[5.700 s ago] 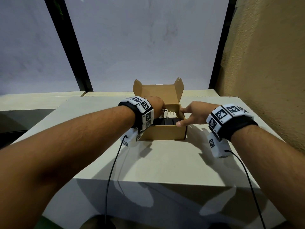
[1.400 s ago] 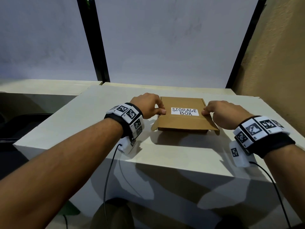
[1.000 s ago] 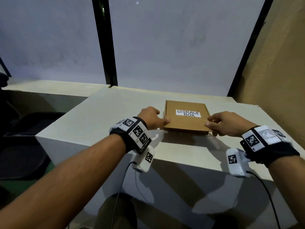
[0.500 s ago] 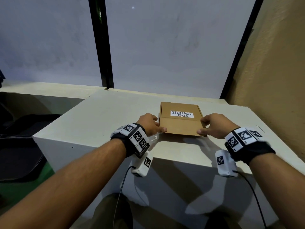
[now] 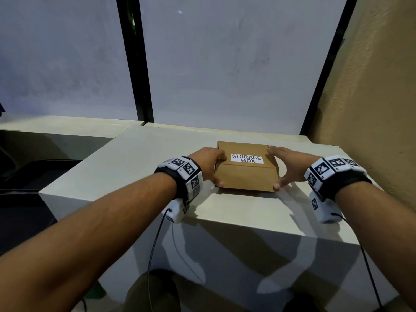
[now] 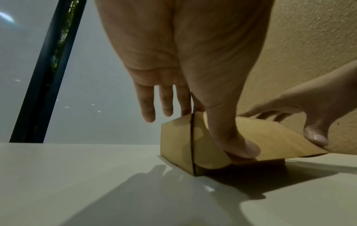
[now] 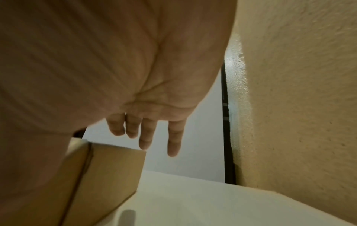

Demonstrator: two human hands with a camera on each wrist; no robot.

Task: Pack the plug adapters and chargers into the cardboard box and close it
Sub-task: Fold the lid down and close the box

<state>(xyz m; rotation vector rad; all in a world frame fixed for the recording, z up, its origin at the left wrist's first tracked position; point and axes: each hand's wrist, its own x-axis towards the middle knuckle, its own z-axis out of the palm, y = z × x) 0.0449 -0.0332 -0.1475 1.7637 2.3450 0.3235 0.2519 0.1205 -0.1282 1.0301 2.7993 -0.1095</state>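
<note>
The brown cardboard box [image 5: 246,174] with a white "STORAGE BOX" label [image 5: 247,158] sits on the white table [image 5: 135,167], lid down. My left hand [image 5: 213,170] flanks its left side and my right hand [image 5: 281,170] its right side. In the left wrist view the front flap [image 6: 274,137] slants outward, and both thumbs press on its lower edge: the left thumb [image 6: 239,146] and the right thumb [image 6: 316,137]. The fingers of both hands are straight, as the right wrist view shows over the box [image 7: 108,168]. The adapters and chargers are hidden inside.
A textured tan wall [image 5: 371,97] stands close to the right of the table. Frosted window panes with black frames [image 5: 135,64] run behind it. The table's front edge [image 5: 225,224] lies just under my wrists. A dark chair [image 5: 27,176] stands lower left.
The box was open at first and now its lid is down. In the last half second my hands slid from the front corners along the sides, thumbs now on the front flap.
</note>
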